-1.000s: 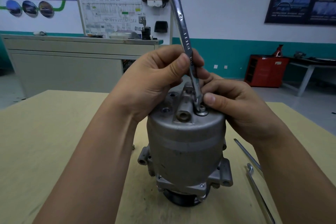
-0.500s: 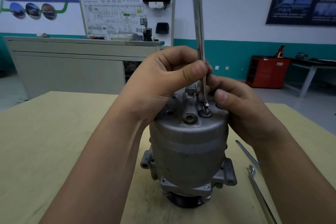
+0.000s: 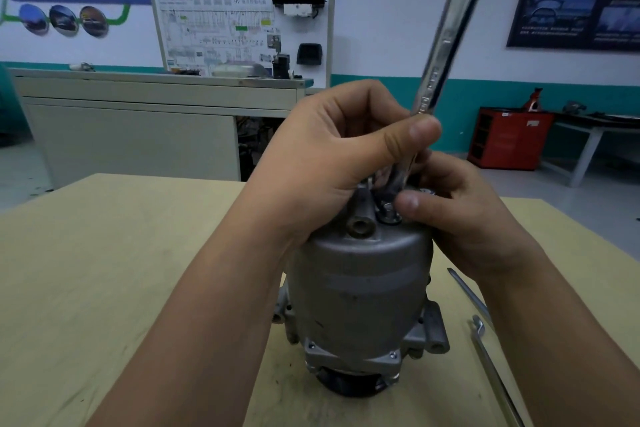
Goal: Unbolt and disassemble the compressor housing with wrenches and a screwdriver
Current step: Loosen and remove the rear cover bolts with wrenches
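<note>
A grey metal compressor housing [image 3: 360, 291] stands upright on the wooden table [image 3: 104, 270]. A silver combination wrench [image 3: 446, 42] rises from a bolt [image 3: 388, 210] on the housing's top, leaning to the upper right, its top end blurred near the frame's edge. My left hand [image 3: 332, 156] grips the wrench's lower shaft, thumb across it. My right hand [image 3: 460, 208] rests on the top of the housing on the right, its thumb next to the bolt; I cannot see what its fingers do behind the wrench.
Two slim metal tools [image 3: 491, 364] lie on the table to the right of the housing, partly under my right forearm. Behind the table stand a beige cabinet [image 3: 138, 128] with a display board and a red box [image 3: 509, 139] on the floor.
The wrench has swung from leaning left, through upright, to leaning right, while its lower end stays on the bolt. Both hands stay at the top of the housing.
</note>
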